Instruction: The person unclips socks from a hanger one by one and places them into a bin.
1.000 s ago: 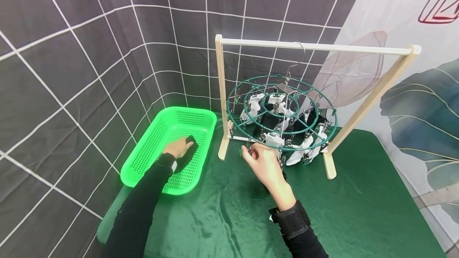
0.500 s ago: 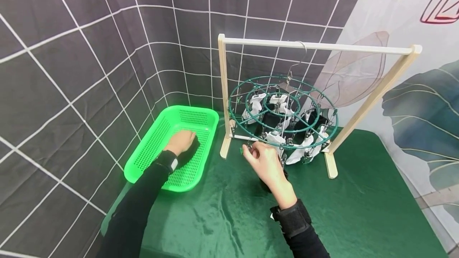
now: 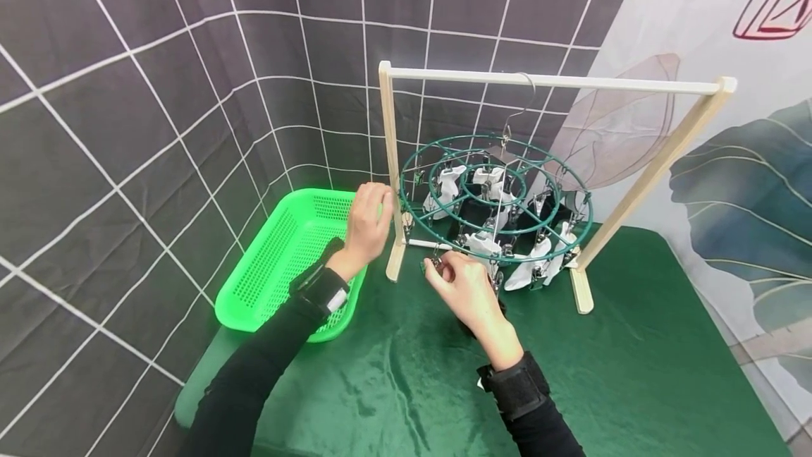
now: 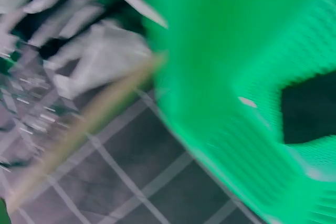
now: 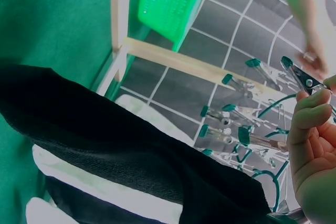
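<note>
My right hand [image 3: 468,286] pinches a metal clip [image 5: 300,77] with green tips at the near left rim of the round green hanger [image 3: 423,230]. My left hand [image 3: 368,226] is raised over the right rim of the green basket [image 3: 254,302], with nothing visible in its fingers. A black sock [image 4: 310,109] lies in the basket below it. Another black sock [image 5: 115,140] hangs large in the right wrist view, beside my right hand. White socks [image 3: 529,266] and black ones hang from several other clips on the hanger.
A wooden rack [image 3: 388,154] with a white top bar [image 3: 457,76] bears the hanger. Its feet stand on the green-covered table [image 3: 355,400]. Grey gridded cloth [image 3: 152,161] closes off the left and back. The left wrist view is blurred.
My left hand was down in the basket at the black sock; it has risen and moved right towards the hanger, leaving the sock behind. My right hand has stayed at the clip.
</note>
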The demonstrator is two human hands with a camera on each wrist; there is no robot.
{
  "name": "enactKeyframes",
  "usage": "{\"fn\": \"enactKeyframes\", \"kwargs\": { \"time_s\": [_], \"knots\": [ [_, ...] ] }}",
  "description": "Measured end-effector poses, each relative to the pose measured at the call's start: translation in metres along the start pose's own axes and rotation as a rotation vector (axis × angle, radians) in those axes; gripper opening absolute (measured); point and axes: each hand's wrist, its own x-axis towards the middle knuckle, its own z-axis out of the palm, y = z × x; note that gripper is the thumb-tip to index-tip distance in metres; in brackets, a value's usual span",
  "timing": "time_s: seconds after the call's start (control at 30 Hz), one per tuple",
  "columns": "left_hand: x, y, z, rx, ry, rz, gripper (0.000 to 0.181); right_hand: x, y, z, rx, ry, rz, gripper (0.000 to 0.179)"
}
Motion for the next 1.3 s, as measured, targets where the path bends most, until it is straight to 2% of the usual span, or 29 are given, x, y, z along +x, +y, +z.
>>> {"fn": "enactKeyframes", "kwargs": {
  "time_s": [0.1,0.23,0.43,0.67,0.73,0.83,0.93,1.0,1.03,1.1,1.17,1.2,1.23,1.3],
  "knots": [
    [0.009,0.017,0.009,-0.074,-0.002,0.107,0.024,0.000,0.000,0.000,0.004,0.010,-0.023,0.025],
    [0.012,0.032,0.019,-0.115,-0.098,0.171,0.029,0.000,0.001,0.000,0.017,0.017,-0.055,0.024],
    [0.008,0.037,0.030,-0.103,-0.159,0.169,0.030,-0.002,0.000,-0.003,0.011,0.004,-0.052,0.024],
    [0.006,0.037,0.031,-0.072,-0.213,0.133,0.028,-0.005,-0.005,-0.012,-0.037,-0.069,-0.009,0.029],
    [0.006,0.037,0.031,-0.066,-0.219,0.126,0.028,-0.007,-0.007,-0.018,-0.054,-0.059,-0.006,0.030],
    [0.006,0.037,0.031,-0.066,-0.216,0.122,0.028,-0.012,-0.007,-0.029,-0.041,0.046,-0.023,0.030],
    [0.007,0.037,0.029,-0.082,-0.210,0.116,0.028,-0.020,0.001,-0.040,-0.010,0.224,-0.054,0.036],
    [0.007,0.036,0.029,-0.093,-0.212,0.112,0.029,-0.027,0.007,-0.047,0.012,0.322,-0.046,0.037],
    [0.008,0.036,0.029,-0.096,-0.215,0.108,0.030,-0.030,0.010,-0.049,0.015,0.341,-0.021,0.036],
    [0.008,0.034,0.029,-0.098,-0.221,0.098,0.031,-0.035,0.016,-0.054,-0.002,0.320,0.056,0.028],
    [0.008,0.034,0.029,-0.100,-0.222,0.093,0.031,-0.038,0.019,-0.056,-0.028,0.219,0.154,0.022],
    [0.008,0.033,0.029,-0.100,-0.222,0.091,0.031,-0.039,0.020,-0.056,-0.048,0.152,0.189,0.026],
    [0.008,0.033,0.028,-0.104,-0.222,0.089,0.031,-0.039,0.021,-0.055,-0.061,0.087,0.211,0.028],
    [0.008,0.035,0.027,-0.117,-0.221,0.087,0.029,-0.038,0.021,-0.054,-0.062,-0.002,0.195,0.030]
  ]
}}
